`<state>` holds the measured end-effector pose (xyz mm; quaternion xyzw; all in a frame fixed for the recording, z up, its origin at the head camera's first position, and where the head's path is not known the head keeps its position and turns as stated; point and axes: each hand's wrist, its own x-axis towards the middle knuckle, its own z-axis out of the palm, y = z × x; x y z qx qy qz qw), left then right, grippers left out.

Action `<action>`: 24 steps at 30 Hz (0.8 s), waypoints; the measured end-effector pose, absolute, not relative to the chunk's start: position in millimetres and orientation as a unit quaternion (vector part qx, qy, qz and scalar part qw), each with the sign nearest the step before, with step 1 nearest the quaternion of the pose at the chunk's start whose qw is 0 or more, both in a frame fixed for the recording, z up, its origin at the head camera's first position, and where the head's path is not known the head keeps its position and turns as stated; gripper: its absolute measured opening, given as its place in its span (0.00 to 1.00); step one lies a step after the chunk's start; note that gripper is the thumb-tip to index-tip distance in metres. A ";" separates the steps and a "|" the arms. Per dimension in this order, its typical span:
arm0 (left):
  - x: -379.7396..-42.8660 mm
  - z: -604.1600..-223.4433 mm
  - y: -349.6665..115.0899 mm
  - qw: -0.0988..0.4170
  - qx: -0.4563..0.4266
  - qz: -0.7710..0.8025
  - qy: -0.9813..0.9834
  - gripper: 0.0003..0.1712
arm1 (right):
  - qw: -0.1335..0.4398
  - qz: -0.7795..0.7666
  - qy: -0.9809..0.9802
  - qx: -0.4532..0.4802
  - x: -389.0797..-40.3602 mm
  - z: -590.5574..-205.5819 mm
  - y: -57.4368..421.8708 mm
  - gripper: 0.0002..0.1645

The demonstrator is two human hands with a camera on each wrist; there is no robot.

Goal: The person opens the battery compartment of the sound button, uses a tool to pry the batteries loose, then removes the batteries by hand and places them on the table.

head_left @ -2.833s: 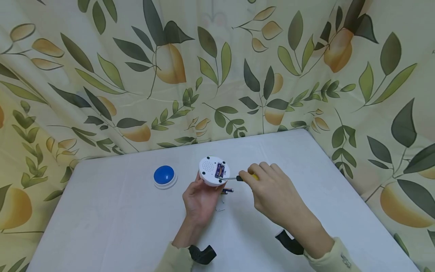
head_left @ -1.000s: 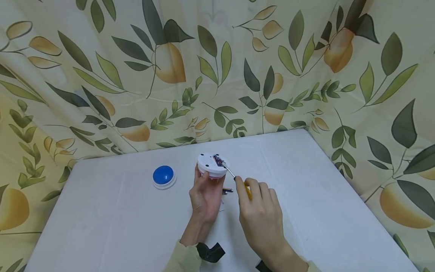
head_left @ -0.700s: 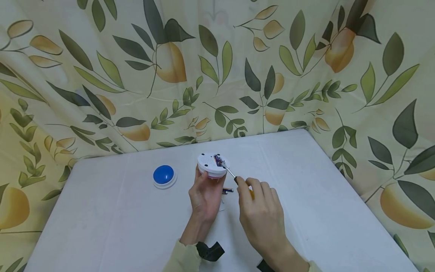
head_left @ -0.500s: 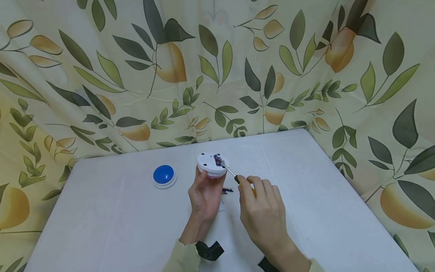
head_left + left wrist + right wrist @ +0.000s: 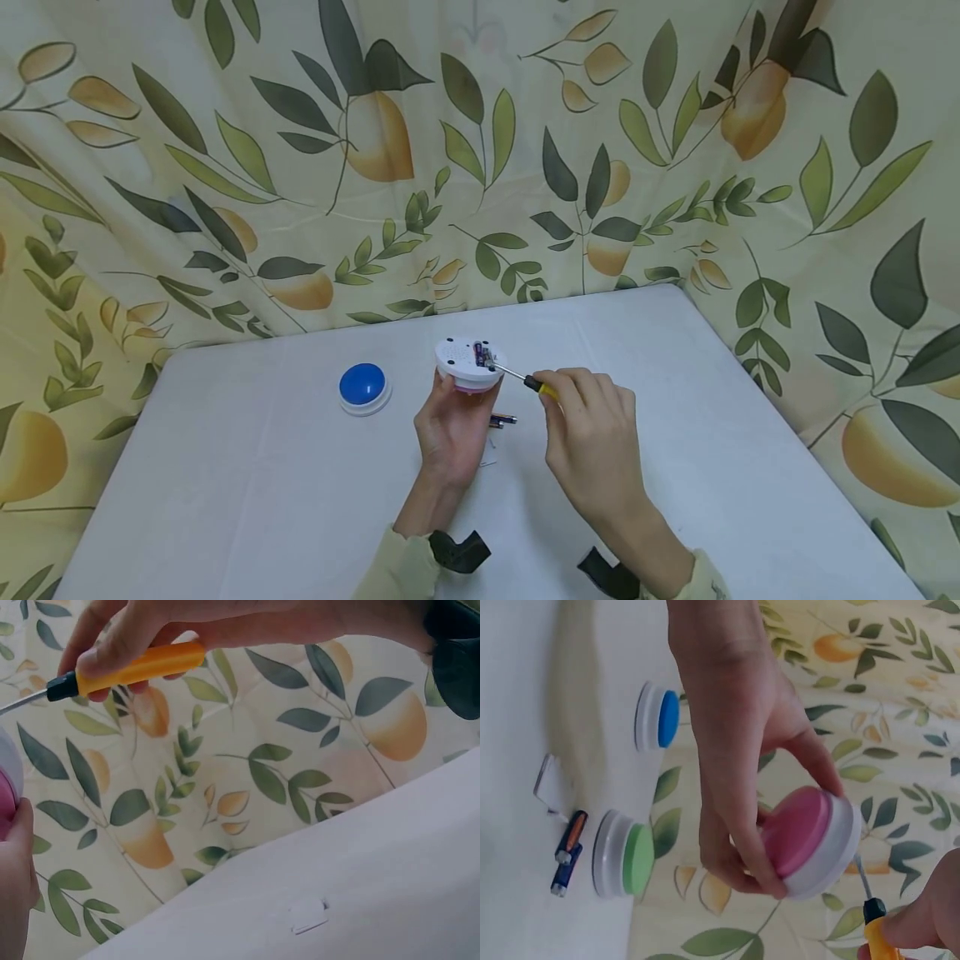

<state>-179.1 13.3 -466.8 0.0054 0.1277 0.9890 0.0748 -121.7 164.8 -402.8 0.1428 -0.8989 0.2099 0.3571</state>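
My left hand (image 5: 453, 437) grips a round white push-button (image 5: 453, 360) by its sides, underside up. Its pink dome (image 5: 801, 829) points down in the right wrist view. Batteries (image 5: 482, 355) lie in the uncovered compartment on the underside. In my right hand (image 5: 596, 442) is a screwdriver (image 5: 534, 384) with a yellow handle and black collar, held between thumb and fingers. The screwdriver's tip is at the near end of the battery compartment; whether it touches a battery or the casing is too small to tell.
On the white table (image 5: 300, 500) a blue push-button (image 5: 362, 385) stands to the left. Two loose batteries (image 5: 568, 851) lie beside a green push-button (image 5: 622, 859) and a small white cover (image 5: 551, 784). A patterned curtain (image 5: 480, 167) hangs behind the table.
The right hand has moved up and slightly right over the last half second, laying the screwdriver flatter. Since the oldest frame, the push-button's underside has tilted away from the head camera.
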 end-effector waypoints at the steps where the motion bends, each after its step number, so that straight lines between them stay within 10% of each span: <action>1: -179.2 -466.9 12.9 0.077 0.002 0.989 0.126 0.49 | 0.355 0.219 -0.898 0.139 -123.5 -402.8 166.3 0.17; 24: -185.7 -479.2 -12.7 0.160 -0.007 0.983 0.088 0.43 | 0.255 0.346 -0.885 0.176 -196.4 -436.6 222.7 0.20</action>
